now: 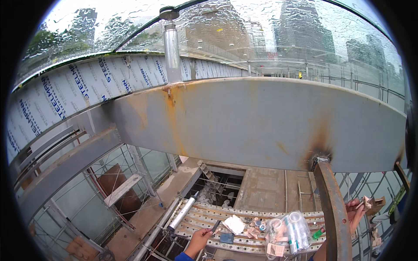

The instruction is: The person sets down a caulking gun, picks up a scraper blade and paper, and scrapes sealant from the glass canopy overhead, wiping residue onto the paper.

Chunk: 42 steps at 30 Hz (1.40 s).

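My left hand (200, 242) is closed at the lower middle, its fingertips pinching a thin, dark flat tool (216, 226) that points up and to the right. Beneath it lies a perforated metal scaffold plank (204, 235). A crumpled white cloth (234, 224) and a small dark square pad (226, 238) are closest to this hand. At the right, beyond a rusty steel bar, my right hand (355, 213) is raised, fingers closed on a crumpled tan scrap (367, 203). The bar hides most of my right forearm.
A sealant gun (183, 213) lies at the plank's left end. A see-through bag of cartridges (297, 232), a green bottle (318, 233) and tan scraps (251, 232) lie to the right. A big grey steel beam (244, 122) crosses ahead; the rusty bar (333, 209) drops from it. Floor opening (213, 187) behind.
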Available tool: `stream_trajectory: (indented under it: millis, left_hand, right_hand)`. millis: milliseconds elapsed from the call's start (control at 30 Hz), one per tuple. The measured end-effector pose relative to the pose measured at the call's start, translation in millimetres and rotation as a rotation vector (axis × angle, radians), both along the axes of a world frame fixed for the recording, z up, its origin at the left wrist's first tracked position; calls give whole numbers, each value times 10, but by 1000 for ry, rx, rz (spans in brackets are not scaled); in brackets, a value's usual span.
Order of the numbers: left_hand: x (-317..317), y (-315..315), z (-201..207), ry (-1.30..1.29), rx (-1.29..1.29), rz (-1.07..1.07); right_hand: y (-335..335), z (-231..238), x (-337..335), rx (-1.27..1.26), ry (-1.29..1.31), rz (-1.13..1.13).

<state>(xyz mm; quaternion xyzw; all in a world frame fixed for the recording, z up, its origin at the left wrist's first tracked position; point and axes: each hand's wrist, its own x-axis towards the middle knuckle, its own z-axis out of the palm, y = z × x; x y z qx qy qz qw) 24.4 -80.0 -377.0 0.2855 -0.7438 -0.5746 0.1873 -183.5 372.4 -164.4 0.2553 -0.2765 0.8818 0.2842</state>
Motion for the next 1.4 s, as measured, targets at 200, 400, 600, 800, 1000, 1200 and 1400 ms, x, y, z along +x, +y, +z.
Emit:
stream_trajectory:
  millis: [200,400,600,800,1000,1200,1400]
  left_hand:
    - [-272,-66,691,275,-195,-33]
    - [-574,-25,-61,140,-93,-170]
    - [189,-165,-2098,-514,-131,-53]
    - [478,266,-2479,-667,59,91]
    - [296,452,-2662,-569,143,130]
    - [638,155,-2695,-510,123,249]
    - [662,57,-2653,-476,91,169]
  right_hand:
    - [-480,1504,50,435,524,53]
    - [-1258,2039,34,904,504,545]
    - [-1093,2078,-27,1344,354,963]
    - [-1091,1878,-57,1264,182,621]
    - [-1065,1904,42,1143,152,566]
    - [-1181,1831,-234,1126,284,544]
    - [-1080,1815,-75,1073,257,501]
